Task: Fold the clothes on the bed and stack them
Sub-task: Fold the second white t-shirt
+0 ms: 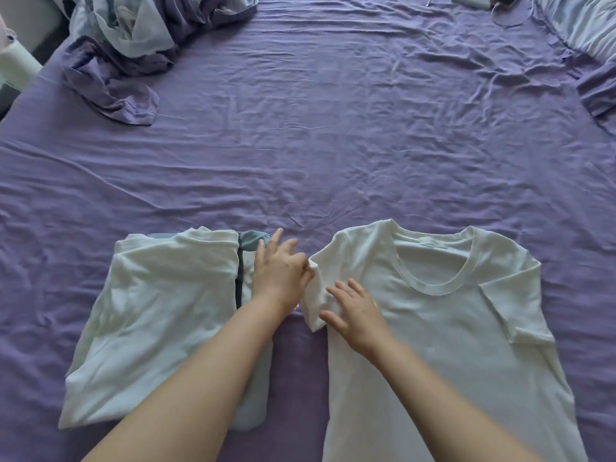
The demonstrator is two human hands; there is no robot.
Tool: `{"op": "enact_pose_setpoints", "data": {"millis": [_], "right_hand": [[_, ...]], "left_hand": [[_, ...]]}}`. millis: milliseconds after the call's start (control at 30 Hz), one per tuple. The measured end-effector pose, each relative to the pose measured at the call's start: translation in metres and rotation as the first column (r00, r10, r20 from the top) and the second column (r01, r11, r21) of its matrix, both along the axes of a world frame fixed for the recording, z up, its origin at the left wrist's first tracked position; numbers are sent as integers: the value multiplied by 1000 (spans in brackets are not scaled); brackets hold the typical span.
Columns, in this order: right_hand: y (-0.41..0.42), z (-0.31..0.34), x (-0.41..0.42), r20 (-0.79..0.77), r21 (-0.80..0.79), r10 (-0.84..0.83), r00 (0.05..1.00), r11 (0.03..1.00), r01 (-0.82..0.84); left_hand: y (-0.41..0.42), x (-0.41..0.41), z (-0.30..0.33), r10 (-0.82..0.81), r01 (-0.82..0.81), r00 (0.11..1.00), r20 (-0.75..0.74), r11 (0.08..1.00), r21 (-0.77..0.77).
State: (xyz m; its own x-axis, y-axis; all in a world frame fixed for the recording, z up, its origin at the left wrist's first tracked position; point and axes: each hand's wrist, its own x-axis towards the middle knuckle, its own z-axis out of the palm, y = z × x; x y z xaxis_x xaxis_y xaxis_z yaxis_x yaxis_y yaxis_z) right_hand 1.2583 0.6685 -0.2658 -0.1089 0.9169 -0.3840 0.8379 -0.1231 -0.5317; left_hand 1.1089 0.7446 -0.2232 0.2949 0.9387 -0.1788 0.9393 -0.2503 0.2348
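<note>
- Far left corner of the bed (333, 128): a crumpled purple and pale blue heap of bedding (133, 45), well apart from the work.
- Near edge, left of centre: a stack of folded clothes (160, 315), a pale folded top uppermost, a grey-blue garment (255, 241) showing at its right side.
- Left hand (278, 273), reaching across the right edge of that stack: thumb and curled fingers pinching the hem of the left sleeve (315, 295) of the white T-shirt (433, 328), grip closed on the cloth.
- Right hand (353, 315), just beside it: fingers straight and spread, pressing flat on the shirt where sleeve meets body, holding nothing.
- White T-shirt, near edge and right of centre: spread flat, collar toward the far edge, right sleeve lying out flat, bottom hem out of view.
- Judged step: turning the left sleeve inward over the body. Best done by keeping the flat palm as the hinge, drawing the pinched hem straight across, then smoothing outward so no crease gets trapped.
- Far right corner: a small pale device with a cable (473, 0), possibly a charger, too cropped to tell, and a striped pillow (586, 25).
</note>
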Motion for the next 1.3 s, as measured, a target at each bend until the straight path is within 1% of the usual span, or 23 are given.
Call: {"op": "enact_pose_setpoints", "data": {"millis": [67, 133, 200, 233, 300, 333, 367, 400, 433, 467, 500, 533, 567, 633, 667, 733, 800, 933, 1033, 1100, 1133, 1200, 1300], "right_hand": [[-4, 3, 4, -135, 51, -87, 987, 994, 94], [-4, 11, 10, -274, 68, -190, 943, 974, 216], [-5, 22, 19, -403, -5, -315, 859, 940, 342], [-5, 29, 25, -466, -65, -375, 802, 918, 391], [-5, 37, 39, -570, -150, -432, 699, 891, 429], [-5, 39, 47, -587, -158, -440, 680, 886, 436], [-4, 39, 55, -586, -163, -453, 672, 878, 450], [-4, 37, 62, -560, -167, -477, 678, 866, 471], [-5, 34, 69, -514, -162, -497, 699, 857, 490], [-5, 30, 75, -457, -144, -503, 734, 856, 497], [-6, 25, 80, -400, -116, -498, 770, 860, 496], [-8, 20, 85, -340, -78, -482, 808, 870, 487], [-11, 16, 89, -276, -28, -446, 851, 889, 457], [-18, 6, 98, -78, 89, -322, 944, 940, 328], [-23, 0, 103, 55, 138, -248, 967, 961, 239], [-37, -14, 114, 290, 154, -104, 951, 986, 60], [-51, -24, 127, 399, 115, -4, 917, 992, -46], [-67, -32, 144, 442, 187, 62, 895, 969, -159], [-86, -31, 150, 435, 212, 90, 896, 957, -199], [-106, -31, 154, 419, 215, 117, 901, 951, -223], [-116, -30, 157, 411, 207, 136, 901, 949, -238], [-139, -31, 160, 397, 210, 168, 902, 940, -268], [-172, -35, 159, 371, 261, 204, 906, 913, -313]], "left_hand": [[1, 4, 9, -20, 18, 992, 124, 1000, 19], [2, 17, 22, 46, -8, 955, 292, 992, -130], [2, 39, 33, 201, -46, 873, 444, 941, -335], [2, 50, 36, 316, -65, 797, 515, 892, -446], [1, 73, 38, 559, -21, 619, 552, 714, -700], [-1, 83, 37, 637, 37, 557, 533, 622, -782], [-2, 93, 34, 682, 68, 521, 514, 567, -821], [-3, 102, 29, 707, 68, 496, 505, 548, -834], [-5, 109, 22, 696, 33, 499, 516, 579, -814], [-7, 114, 13, 628, -27, 559, 541, 666, -746], [-9, 116, 4, 488, -66, 682, 545, 783, -618], [-13, 116, -4, 307, -46, 808, 503, 884, -465], [-18, 115, -13, 123, 35, 888, 443, 942, -333], [-29, 112, -32, -149, 214, 948, 281, 952, -218], [-34, 111, -41, -213, 247, 962, 171, 947, -207], [-45, 106, -62, -242, 229, 970, -36, 949, -215], [-54, 100, -81, -240, 217, 963, -121, 960, -175], [-58, 96, -93, -240, 232, 951, -194, 971, -63], [-73, 106, -88, -135, 132, 959, -250, 991, -31], [-97, 118, -80, -63, 68, 970, -234, 998, 15], [-114, 124, -76, -56, 63, 980, -189, 998, 31], [-154, 133, -74, -139, 144, 986, -93, 989, 46], [-214, 138, -78, -258, 260, 965, -43, 965, 31]]}}
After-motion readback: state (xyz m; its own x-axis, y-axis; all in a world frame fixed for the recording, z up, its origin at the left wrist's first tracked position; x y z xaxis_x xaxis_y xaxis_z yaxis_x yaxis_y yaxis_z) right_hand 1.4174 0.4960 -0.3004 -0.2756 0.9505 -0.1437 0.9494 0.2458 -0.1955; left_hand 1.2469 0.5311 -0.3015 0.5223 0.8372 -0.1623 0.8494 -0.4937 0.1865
